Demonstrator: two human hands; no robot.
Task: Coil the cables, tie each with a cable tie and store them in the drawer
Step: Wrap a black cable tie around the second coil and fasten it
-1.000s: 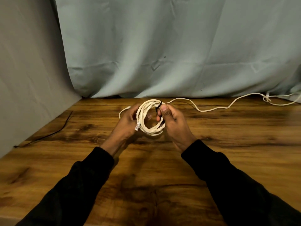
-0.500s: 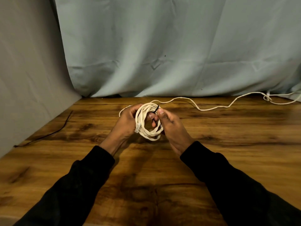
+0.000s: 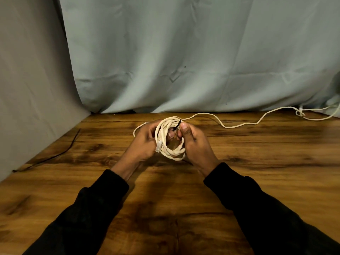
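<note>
A cream cable coil (image 3: 170,150) is held upright above the wooden table (image 3: 257,162), between both hands. My left hand (image 3: 145,142) grips its left side, with a clear plug end hanging by the thumb. My right hand (image 3: 195,142) holds the right side and pinches a thin black cable tie (image 3: 177,125) wrapped over the top of the coil. A second cream cable (image 3: 239,124) lies loose on the table and trails off to the far right edge. No drawer is in view.
A thin black cable tie (image 3: 53,155) lies on the table at the far left beside a grey wall panel (image 3: 33,89). A pale blue-grey cloth (image 3: 184,61) hangs behind the table's back edge.
Both hands and the coil have shifted slightly left and nearer to me. The right fingers have worked further into the coil at the black tie.
</note>
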